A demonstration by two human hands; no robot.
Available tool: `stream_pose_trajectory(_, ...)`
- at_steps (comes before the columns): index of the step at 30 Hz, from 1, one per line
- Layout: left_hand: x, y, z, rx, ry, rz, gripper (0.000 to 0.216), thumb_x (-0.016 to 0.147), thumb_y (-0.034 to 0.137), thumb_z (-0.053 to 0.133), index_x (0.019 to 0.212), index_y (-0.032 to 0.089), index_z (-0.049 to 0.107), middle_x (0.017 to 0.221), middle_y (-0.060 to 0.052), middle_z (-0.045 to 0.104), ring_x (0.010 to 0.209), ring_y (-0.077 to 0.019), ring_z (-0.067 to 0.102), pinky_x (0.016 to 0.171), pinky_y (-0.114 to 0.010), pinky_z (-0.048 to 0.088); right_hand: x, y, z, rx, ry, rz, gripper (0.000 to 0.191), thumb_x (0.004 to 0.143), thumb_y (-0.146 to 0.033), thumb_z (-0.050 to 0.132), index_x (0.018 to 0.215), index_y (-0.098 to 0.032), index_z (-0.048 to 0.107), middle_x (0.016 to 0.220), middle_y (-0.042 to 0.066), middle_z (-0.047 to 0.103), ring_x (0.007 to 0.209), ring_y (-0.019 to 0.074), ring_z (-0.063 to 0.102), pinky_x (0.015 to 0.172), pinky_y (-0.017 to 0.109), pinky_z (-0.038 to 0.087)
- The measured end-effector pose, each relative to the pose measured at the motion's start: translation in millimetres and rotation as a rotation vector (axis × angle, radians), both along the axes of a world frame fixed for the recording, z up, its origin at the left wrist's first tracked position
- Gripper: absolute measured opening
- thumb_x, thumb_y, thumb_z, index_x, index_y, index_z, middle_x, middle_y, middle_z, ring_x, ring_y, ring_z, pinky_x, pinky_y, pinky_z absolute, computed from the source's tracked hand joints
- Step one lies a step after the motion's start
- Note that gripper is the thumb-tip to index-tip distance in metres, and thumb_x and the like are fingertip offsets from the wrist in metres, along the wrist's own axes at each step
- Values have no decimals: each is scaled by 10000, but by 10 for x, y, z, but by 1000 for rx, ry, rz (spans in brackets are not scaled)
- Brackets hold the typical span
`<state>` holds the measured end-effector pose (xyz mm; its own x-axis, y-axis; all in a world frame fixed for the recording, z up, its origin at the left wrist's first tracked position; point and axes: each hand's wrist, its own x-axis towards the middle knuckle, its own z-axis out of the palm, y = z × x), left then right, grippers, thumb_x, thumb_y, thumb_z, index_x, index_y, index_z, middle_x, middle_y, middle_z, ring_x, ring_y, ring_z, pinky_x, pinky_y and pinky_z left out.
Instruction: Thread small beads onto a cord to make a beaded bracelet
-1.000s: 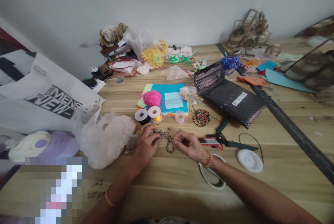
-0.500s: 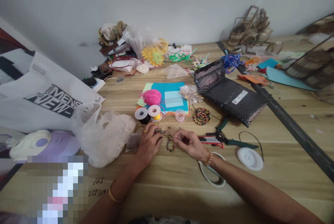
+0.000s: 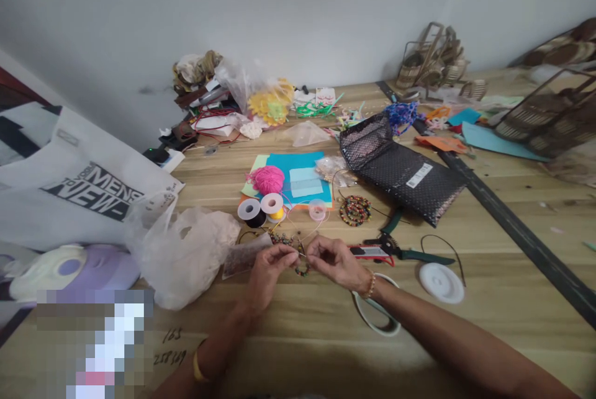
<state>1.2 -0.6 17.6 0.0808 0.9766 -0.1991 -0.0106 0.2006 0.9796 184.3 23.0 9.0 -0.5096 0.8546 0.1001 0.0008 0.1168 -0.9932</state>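
My left hand (image 3: 266, 272) and my right hand (image 3: 333, 261) meet above the wooden table (image 3: 298, 337), fingertips pinched together around a thin cord. A short loop of coloured beads (image 3: 302, 270) hangs from that cord between the two hands. Loose beads (image 3: 283, 239) lie on the table just beyond my fingers. A small clear bag of dark beads (image 3: 243, 255) rests by my left hand. Thread spools (image 3: 261, 208) stand a little farther back.
A coiled bead strand (image 3: 354, 210), pliers (image 3: 410, 254), a red cutter (image 3: 370, 252), white-handled scissors (image 3: 377, 315) and a white round lid (image 3: 441, 283) lie to the right. A crumpled plastic bag (image 3: 184, 253), pink yarn (image 3: 266, 179), coloured sheets (image 3: 300, 179) and a black mailer (image 3: 400, 169) surround the hands.
My left hand has lifted off the loose beads and come right to meet the right hand. Both now pinch the cord with the bead loop raised slightly.
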Motion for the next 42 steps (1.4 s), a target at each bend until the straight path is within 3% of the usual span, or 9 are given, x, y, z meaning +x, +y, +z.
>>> stream_pose_trajectory(4,59,17,-39,-162,-271,40,245,630,331,778,706,123,672,638,-33,667,628,-140,588,660,-279,448,2,-2,28,2,-2,4,301,832,-441,582,767,-150,540,632,-4,536,557,97,449,500,203,339)
stream_pose_trajectory(8,83,30,-3,-246,-391,55,281,565,320,824,689,127,662,626,-22,660,622,-132,593,663,-280,456,4,0,14,-5,-6,14,260,844,-397,571,774,-149,535,625,-8,532,550,94,443,501,204,338)
stream_pose_trajectory(42,89,17,13,-232,-349,-26,259,606,334,796,682,123,666,616,-32,651,615,-130,569,647,-275,432,-1,12,-24,-14,-35,54,241,854,-375,564,773,-149,549,620,-11,530,534,88,412,500,208,324)
